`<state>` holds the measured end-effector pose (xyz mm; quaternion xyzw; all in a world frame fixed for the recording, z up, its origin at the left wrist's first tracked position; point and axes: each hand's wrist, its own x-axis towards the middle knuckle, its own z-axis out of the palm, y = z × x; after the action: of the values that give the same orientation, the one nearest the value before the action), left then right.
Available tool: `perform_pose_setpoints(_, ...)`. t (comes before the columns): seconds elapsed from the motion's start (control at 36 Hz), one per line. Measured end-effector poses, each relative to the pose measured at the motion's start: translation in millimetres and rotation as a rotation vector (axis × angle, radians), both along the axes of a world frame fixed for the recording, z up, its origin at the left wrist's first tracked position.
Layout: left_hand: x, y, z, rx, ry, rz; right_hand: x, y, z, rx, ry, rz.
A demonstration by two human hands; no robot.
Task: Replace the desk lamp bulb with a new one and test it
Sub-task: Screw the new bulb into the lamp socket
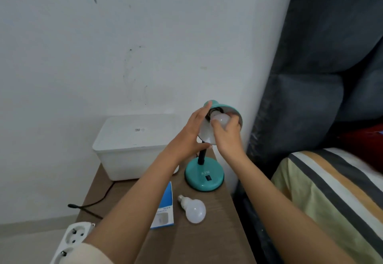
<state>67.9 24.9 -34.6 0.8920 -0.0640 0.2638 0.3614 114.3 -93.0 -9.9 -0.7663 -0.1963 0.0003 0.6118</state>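
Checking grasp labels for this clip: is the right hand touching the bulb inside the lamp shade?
Touching. The head view shows the right hand with its fingers wrapped around the bulb inside the lamp shade, no gap visible.

Hands: two, left hand [187, 137] and right hand [228, 135]
Bulbs: two, bulb in shade [221, 119], loose bulb [192, 209]
Desk lamp [204, 177]: one
White storage box [132, 143]: one
Bulb carton [164, 210]: one
Power strip [71, 241]: one

Spare bulb [194, 210] before lamp base [204, 175]; box [132, 145] left.
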Motion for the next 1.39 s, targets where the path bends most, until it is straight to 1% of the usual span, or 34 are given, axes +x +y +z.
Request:
perform_pose_setpoints(0.11,-1.5,2.4,1.0,0.010,0.004,-0.006,-1.1,-0.8,-2.3,-0.095,-0.050,0.002)
perform_pose_setpoints(0.19,-2.7,3.4,1.1,0.007,0.007,-0.005,-6.3,-4.8,-4.5,-0.140,-0.205,-0.030)
perform_pose_setpoints(0.25,-2.6,4.2,1.2,0.003,0.012,-0.004,-8.5,-6.4,-5.8,-0.137,-0.307,-0.039)
perform_pose_setpoints(0.33,-2.4,4.4,0.7,0.005,0.016,-0.003,-7.2,-6.5,-4.6,-0.116,-0.346,-0.057)
perform_pose_setpoints(0.39,-2.1,4.2,1.0,0.004,0.015,-0.005,-5.9,-7.5,-0.8,-0.112,-0.323,-0.064)
perform_pose_setpoints(0.5,-2.9,4.5,1.9,-0.018,0.029,-0.006,-6.2,-9.2,1.6,-0.197,-0.325,-0.067)
perform_pose_setpoints(0.53,-3.3,4.6,2.1,-0.018,0.035,-0.007,-5.1,-9.3,1.5,-0.189,-0.299,-0.083)
perform_pose_setpoints(0.61,-4.7,3.8,3.3,-0.020,0.047,-0.011,-2.8,-9.9,5.9,-0.142,-0.090,-0.130)
perform_pose_setpoints(0.64,-4.8,3.4,3.6,-0.022,0.050,-0.012,-1.8,-9.8,6.1,-0.133,-0.066,-0.120)
perform_pose_setpoints(0.72,-3.6,3.6,3.0,-0.013,0.033,-0.018,-5.1,-8.7,4.9,-0.130,-0.154,-0.061)
perform_pose_setpoints(0.78,-3.3,4.1,2.3,-0.012,0.024,-0.013,-6.9,-9.0,1.7,-0.133,-0.197,-0.059)
perform_pose_setpoints(0.81,-3.4,4.3,2.1,-0.016,0.023,-0.010,-6.8,-9.0,-0.6,-0.123,-0.180,-0.067)
perform_pose_setpoints(0.92,-5.6,2.7,3.4,-0.040,0.043,-0.008,-7.9,-6.2,-1.5,0.003,0.020,-0.088)
perform_pose_setpoints(0.97,-5.1,2.5,2.6,-0.036,0.033,-0.005,-8.5,-4.7,-0.2,0.005,-0.014,-0.089)
perform_pose_setpoints(1.03,-4.5,3.0,1.3,-0.030,0.020,-0.004,-8.9,-5.0,0.4,-0.050,-0.075,-0.079)
perform_pose_setpoints(1.06,-4.6,3.2,1.1,-0.032,0.020,-0.004,-7.3,-5.2,-1.0,-0.062,-0.074,-0.073)
perform_pose_setpoints(1.14,-5.6,2.8,1.8,-0.046,0.028,-0.005,-7.2,-4.9,-0.7,0.017,0.064,-0.064)
perform_pose_setpoints(1.19,-5.4,2.6,1.9,-0.043,0.027,-0.004,-7.2,-4.5,-1.4,0.032,0.051,-0.076)
perform_pose_setpoints(1.25,-4.4,3.2,1.4,-0.026,0.018,0.002,-6.9,-5.0,-2.7,-0.038,-0.026,-0.069)
perform_pose_setpoints(1.31,-4.2,3.3,1.4,-0.022,0.020,0.004,-3.6,-6.6,-5.2,-0.065,-0.004,-0.052)
perform_pose_setpoints(1.36,-4.4,3.3,1.3,-0.030,0.031,0.005,-2.8,-8.2,-5.4,0.014,0.061,-0.044)
perform_pose_setpoints(1.39,-4.5,3.3,1.3,-0.030,0.036,0.006,-2.0,-7.7,-5.7,0.038,0.061,-0.055)
